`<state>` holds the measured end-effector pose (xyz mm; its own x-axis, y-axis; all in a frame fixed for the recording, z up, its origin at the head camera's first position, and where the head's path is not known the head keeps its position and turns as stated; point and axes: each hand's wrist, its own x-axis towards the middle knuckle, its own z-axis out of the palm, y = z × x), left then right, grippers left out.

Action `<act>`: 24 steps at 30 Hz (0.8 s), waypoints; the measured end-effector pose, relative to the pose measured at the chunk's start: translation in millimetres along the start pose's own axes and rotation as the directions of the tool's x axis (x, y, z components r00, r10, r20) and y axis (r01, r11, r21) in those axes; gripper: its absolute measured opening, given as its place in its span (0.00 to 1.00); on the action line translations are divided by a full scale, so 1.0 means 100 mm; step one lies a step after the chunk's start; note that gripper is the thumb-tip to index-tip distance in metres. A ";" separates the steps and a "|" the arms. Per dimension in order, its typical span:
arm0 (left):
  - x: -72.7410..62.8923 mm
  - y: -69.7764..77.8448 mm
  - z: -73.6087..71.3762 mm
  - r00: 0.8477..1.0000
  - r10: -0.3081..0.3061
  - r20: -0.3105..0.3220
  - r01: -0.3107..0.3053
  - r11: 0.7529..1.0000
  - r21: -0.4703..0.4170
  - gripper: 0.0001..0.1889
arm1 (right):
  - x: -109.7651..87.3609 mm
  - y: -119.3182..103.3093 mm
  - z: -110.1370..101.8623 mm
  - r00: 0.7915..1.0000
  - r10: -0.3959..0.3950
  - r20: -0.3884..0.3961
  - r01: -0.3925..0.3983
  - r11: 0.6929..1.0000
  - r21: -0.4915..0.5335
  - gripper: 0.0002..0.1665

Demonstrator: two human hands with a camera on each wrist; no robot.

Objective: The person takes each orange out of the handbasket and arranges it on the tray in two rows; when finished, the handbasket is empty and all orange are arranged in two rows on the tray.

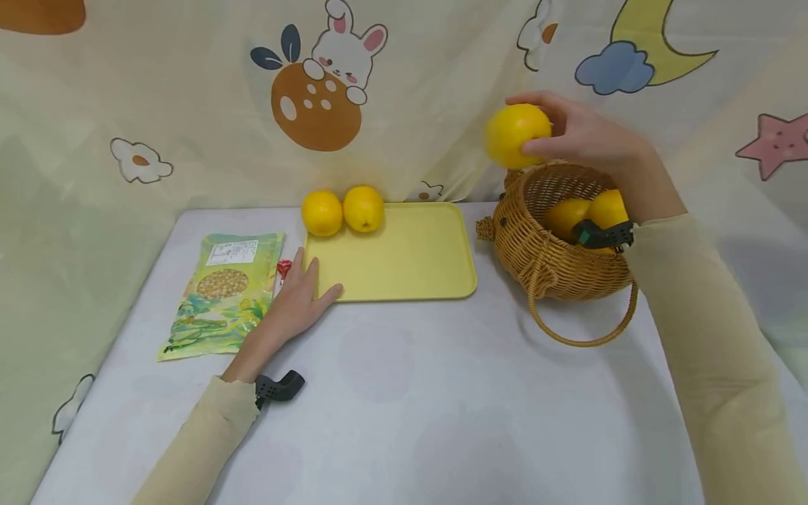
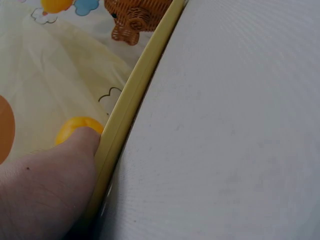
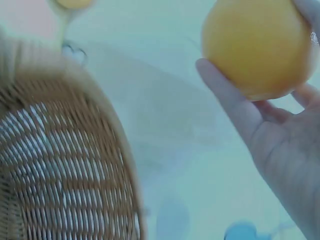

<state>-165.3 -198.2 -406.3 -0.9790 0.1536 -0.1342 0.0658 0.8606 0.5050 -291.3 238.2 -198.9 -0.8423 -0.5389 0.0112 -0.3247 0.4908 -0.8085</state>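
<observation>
My right hand (image 1: 574, 133) holds a yellow orange (image 1: 516, 135) in the air above the back of the wicker basket (image 1: 536, 259). In the right wrist view, thumb and fingers curl round the orange (image 3: 257, 47), beside the basket's rim (image 3: 117, 135). Two more oranges (image 1: 583, 214) lie inside the basket, partly hidden by the wrist. My left hand (image 1: 301, 291) rests with spread fingers at the near left corner of the yellow tray (image 1: 404, 259); its thumb lies along the tray's edge (image 2: 135, 95). Another pair of oranges (image 1: 363, 209) sits side by side at the tray's back left corner.
A green and yellow bag of grains (image 1: 221, 294) lies left of the tray, next to a small red and white item (image 1: 283, 268). The basket's loop handle (image 1: 583, 344) hangs toward the front. A printed cloth (image 1: 435, 91) hangs behind the white table (image 1: 404, 407).
</observation>
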 end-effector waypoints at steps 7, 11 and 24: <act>0.02 0.00 0.01 1.000 0.005 -0.005 -0.005 1.000 -0.012 0.48 | 0.41 -0.20 0.41 0.992 -0.120 0.027 0.118 0.990 0.084 0.42; 0.02 -0.01 0.01 1.000 0.009 -0.005 -0.009 1.000 -0.015 0.48 | 0.61 -0.29 0.62 0.993 -0.113 0.035 0.109 0.989 0.102 0.43; 0.02 -0.03 0.03 1.000 0.011 -0.016 -0.012 1.000 -0.015 0.48 | 1.04 -0.37 1.38 0.974 -0.228 0.021 0.226 0.973 0.049 0.45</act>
<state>-167.3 -199.5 -410.7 -0.9811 0.1557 -0.1148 0.0744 0.8516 0.5189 -307.2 69.4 -249.0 -0.7371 -0.6506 0.1826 -0.4853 0.3217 -0.8130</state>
